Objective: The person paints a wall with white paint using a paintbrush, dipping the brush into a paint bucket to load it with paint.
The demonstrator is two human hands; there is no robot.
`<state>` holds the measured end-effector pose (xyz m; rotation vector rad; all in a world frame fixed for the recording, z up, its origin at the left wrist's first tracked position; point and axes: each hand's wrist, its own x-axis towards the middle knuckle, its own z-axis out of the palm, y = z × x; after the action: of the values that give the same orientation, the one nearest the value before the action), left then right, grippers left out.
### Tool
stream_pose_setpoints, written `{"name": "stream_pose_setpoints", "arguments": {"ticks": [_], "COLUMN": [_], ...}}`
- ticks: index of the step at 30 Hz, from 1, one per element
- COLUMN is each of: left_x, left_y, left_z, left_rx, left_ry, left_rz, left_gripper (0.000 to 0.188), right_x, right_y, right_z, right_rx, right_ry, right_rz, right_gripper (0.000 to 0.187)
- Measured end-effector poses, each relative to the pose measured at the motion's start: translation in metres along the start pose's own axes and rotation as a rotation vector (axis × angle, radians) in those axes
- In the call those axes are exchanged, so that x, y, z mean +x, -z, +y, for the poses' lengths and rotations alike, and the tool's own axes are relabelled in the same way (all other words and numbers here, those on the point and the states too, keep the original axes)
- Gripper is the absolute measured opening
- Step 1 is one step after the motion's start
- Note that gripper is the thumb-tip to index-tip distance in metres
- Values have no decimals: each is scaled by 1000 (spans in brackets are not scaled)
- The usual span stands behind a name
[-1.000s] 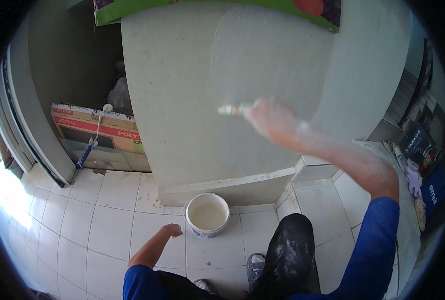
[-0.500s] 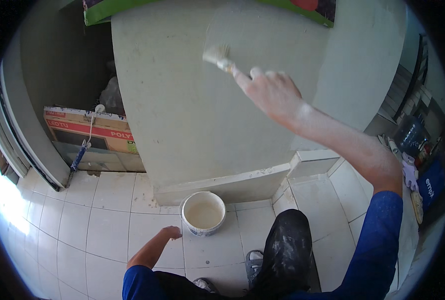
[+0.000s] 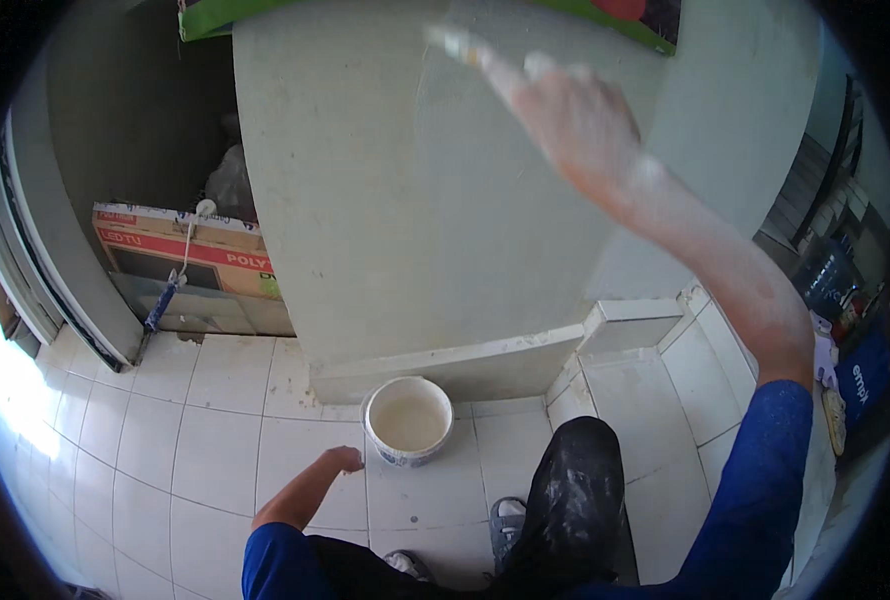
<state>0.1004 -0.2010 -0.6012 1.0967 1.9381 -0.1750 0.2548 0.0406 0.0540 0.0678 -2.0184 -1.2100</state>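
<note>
My right hand (image 3: 577, 118) is raised in front of the grey-green wall (image 3: 385, 190), closed around a paintbrush (image 3: 457, 45). Motion smears the brush, and its bristle end shows only faintly near the top of the wall. A paler, wet-looking streak runs down the wall under it. White dust or paint coats the hand and wrist. My left hand (image 3: 343, 460) hangs low with its fingers curled in and nothing visible in them. It is just left of a white bucket (image 3: 410, 460) that stands on the floor with a cream-coloured liquid in it.
A paint roller on a long handle (image 3: 165, 300) leans against a cardboard box (image 3: 235, 262) at the left. White tiled steps (image 3: 635, 400) rise at the right of the wall. Bags and gloves (image 3: 825, 350) lie at the far right. A green-edged panel (image 3: 215, 18) overhangs the wall.
My right hand has moved up the wall with the paintbrush. The left hand has stayed beside the bucket, and the view has shifted slightly.
</note>
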Motion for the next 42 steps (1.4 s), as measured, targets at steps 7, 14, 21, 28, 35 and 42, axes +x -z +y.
{"name": "stream_pose_setpoints", "arguments": {"ticks": [7,14,21,28,35,42], "left_x": [-5,-5,-11,-8,-21,-19], "left_y": [5,-9,-3,1,-2,3], "left_z": [4,-10,-1,10,2,14], "left_rx": [7,-14,84,83,-6,91], "left_ry": [-24,-25,21,-26,92,67], "left_rz": [12,31,108,93,19,73], "left_gripper": [32,29,29,30,35,34], "right_x": [-51,-39,-35,-133,-73,-87], "right_y": [-34,-41,-27,-82,-52,-57], "right_z": [-88,-56,-39,-156,-90,-84], "right_rx": [182,533,243,505,577,388], "right_ry": [117,71,-155,148,-254,-286], "right_rz": [-290,-261,-91,-581,-443,-226], "right_gripper": [38,14,38,41,24,52]}}
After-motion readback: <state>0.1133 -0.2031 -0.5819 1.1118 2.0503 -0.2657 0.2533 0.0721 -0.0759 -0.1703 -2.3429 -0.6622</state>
